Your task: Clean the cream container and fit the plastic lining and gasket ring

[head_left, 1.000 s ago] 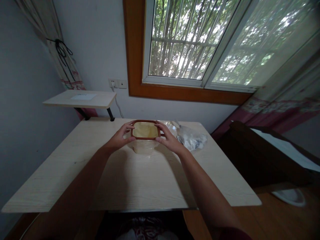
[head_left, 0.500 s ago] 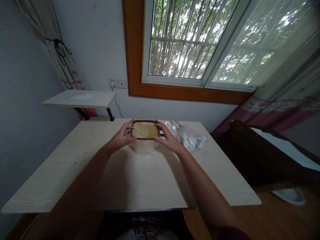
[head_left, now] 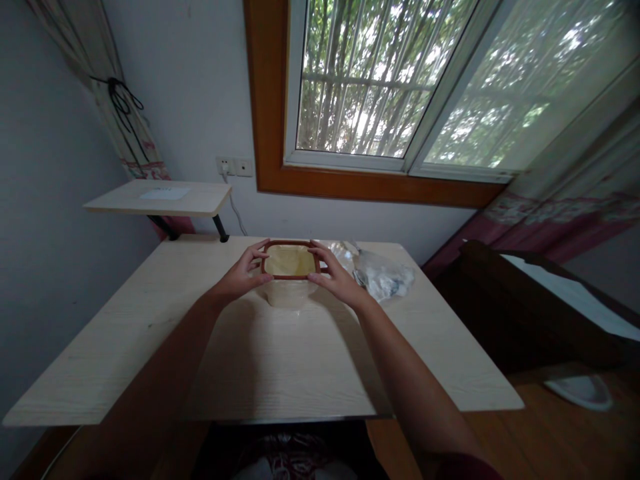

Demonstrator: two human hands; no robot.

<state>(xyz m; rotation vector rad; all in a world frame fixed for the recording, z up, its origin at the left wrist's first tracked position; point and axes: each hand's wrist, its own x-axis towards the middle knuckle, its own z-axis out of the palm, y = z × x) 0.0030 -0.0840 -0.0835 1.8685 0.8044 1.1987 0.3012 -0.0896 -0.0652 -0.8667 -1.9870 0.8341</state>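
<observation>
A translucent food container (head_left: 291,295) with a brown-rimmed top (head_left: 290,261) stands on the table in front of me. Its top looks pale yellow inside the brown rim; whether this is a lid or the open inside I cannot tell. My left hand (head_left: 246,269) grips the left side of the rim, thumb at the near corner and fingers along the far corner. On the right side, my right hand (head_left: 334,269) holds the rim in the same way. A crumpled clear plastic bag (head_left: 384,275) lies just right of my right hand.
The pale wooden table (head_left: 310,373) carries a small raised shelf (head_left: 195,197) with a paper (head_left: 165,193) at the back left. A cable (head_left: 236,212) hangs from a wall socket (head_left: 225,166). Dark furniture (head_left: 530,313) stands to the right, below a window (head_left: 370,87).
</observation>
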